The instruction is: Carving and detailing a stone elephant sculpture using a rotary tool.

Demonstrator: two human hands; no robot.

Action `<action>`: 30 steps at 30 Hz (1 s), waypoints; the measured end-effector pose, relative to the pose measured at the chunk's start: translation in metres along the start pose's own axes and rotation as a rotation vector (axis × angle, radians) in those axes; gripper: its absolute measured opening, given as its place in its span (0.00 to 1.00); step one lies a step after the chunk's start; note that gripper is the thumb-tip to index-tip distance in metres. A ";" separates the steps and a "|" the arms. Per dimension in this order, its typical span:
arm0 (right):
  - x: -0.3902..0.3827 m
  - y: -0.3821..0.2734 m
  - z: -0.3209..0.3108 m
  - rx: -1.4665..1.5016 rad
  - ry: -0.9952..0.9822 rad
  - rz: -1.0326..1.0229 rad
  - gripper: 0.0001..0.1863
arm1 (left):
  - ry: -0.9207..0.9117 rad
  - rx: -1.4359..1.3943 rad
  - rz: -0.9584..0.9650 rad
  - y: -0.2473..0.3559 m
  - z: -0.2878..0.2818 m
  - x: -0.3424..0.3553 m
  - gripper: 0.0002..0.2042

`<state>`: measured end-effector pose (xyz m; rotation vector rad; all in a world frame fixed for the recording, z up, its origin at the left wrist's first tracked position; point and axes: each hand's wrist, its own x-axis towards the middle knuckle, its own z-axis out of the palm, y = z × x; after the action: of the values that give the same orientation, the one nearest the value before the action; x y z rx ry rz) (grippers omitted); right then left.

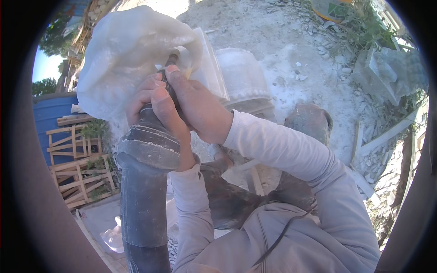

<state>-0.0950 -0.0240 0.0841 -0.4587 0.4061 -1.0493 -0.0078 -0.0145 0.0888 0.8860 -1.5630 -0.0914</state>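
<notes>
A dark, dust-coated tool [145, 132] with a thick black hose [143, 204] runs up from the lower edge. My left hand [154, 100] wraps around its upper body. My right hand [195, 100] grips it alongside, thumb on top. The narrow tip [173, 58] points into a pale, carved-looking mass [118, 50] at the upper left; whether it touches is unclear. A white block [211, 68] stands behind my hands, beside a pale rounded piece [241, 77] with a beaded edge.
My dusty knees [307, 120] are bent below. Wooden lattice crates [75, 145] and a blue barrier [41, 123] are on the left. White rubble covers the ground [282, 45]. Loose boards [389, 132], plastic sheeting [378, 73], weeds and a yellow-trimmed bucket [330, 9] lie right.
</notes>
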 end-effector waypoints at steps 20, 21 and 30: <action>-0.021 0.008 0.000 -0.083 -0.024 0.009 0.33 | 0.017 0.045 -0.028 0.019 -0.003 -0.014 0.11; -0.021 0.010 0.000 -0.079 -0.010 0.018 0.33 | 0.050 0.014 -0.035 0.019 -0.002 -0.016 0.12; -0.033 0.004 -0.008 -0.139 -0.011 0.098 0.32 | 0.079 0.049 -0.046 0.025 -0.002 -0.030 0.13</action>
<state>-0.1104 0.0056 0.0789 -0.5624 0.4889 -0.9267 -0.0197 0.0210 0.0780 0.9528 -1.4773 -0.0507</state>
